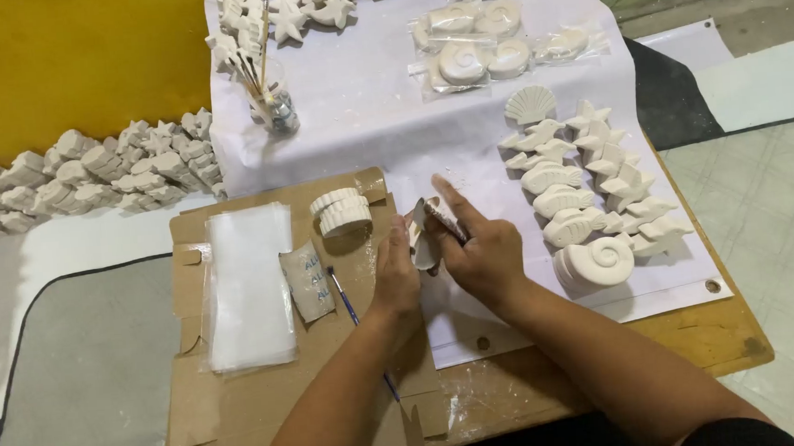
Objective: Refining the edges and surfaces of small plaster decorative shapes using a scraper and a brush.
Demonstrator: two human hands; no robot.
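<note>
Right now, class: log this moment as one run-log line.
left hand: holds white plaster figure | right hand: rubs it with sandpaper strip | nearby: paintbrush

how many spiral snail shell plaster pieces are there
3 in clear view: one loose snail shell on the white sheet right of the right hand, and two bagged spirals farther back. Other bags near the top edge may hide more.

Craft workshop: plaster casts [590,191], brushes [261,69]
</note>
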